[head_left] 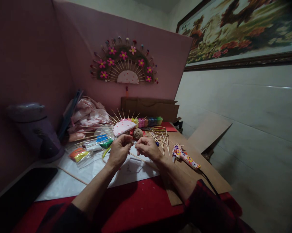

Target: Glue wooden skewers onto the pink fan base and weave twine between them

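My left hand (120, 151) and my right hand (148, 149) are raised side by side over the table, thumbs and fingertips pinched close together. Whatever lies between the fingertips is too small to make out. Just beyond them is a half-round piece in pink dotted cloth (123, 127), with thin wooden sticks (89, 132) fanning out from it. A ball of twine (137, 133) sits behind my right hand. Below my hands a white sheet (126, 178) covers part of the red tabletop.
To the right, a flower-patterned glue gun (186, 158) and loose sticks (163, 139) lie on cardboard (209, 176). Bagged coloured clay (79, 154), a purple tumbler (42, 139) and a dark flat object (24, 189) are left. A decorated fan (123, 61) hangs on the pink panel.
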`<state>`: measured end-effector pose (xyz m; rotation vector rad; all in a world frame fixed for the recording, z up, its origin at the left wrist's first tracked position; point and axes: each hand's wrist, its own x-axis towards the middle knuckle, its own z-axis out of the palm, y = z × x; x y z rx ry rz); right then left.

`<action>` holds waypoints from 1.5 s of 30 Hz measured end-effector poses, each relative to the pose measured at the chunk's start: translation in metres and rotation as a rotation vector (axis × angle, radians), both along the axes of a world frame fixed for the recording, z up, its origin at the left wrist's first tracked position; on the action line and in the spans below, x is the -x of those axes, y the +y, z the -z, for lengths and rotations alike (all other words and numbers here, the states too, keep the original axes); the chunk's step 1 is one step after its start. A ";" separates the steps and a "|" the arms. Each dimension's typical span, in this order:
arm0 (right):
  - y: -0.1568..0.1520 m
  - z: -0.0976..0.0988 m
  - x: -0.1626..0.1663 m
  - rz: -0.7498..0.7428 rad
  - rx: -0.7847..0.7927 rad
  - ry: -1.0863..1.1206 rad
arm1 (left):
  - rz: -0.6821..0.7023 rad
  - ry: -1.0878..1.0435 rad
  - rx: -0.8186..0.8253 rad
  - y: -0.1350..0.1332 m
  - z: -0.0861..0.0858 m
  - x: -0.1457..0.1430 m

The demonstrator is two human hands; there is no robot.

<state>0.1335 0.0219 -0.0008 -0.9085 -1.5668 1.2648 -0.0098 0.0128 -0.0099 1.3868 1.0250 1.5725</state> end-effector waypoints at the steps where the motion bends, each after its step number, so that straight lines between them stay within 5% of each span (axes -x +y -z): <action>1: 0.000 0.000 0.000 -0.016 0.013 0.004 | -0.003 0.008 -0.010 0.001 0.001 0.000; 29: 0.005 0.006 0.001 0.095 -0.025 0.003 | 0.039 0.264 -0.040 -0.001 0.005 -0.001; 45: 0.006 0.009 0.002 0.023 -0.088 0.008 | 0.100 0.126 0.018 -0.004 0.004 -0.004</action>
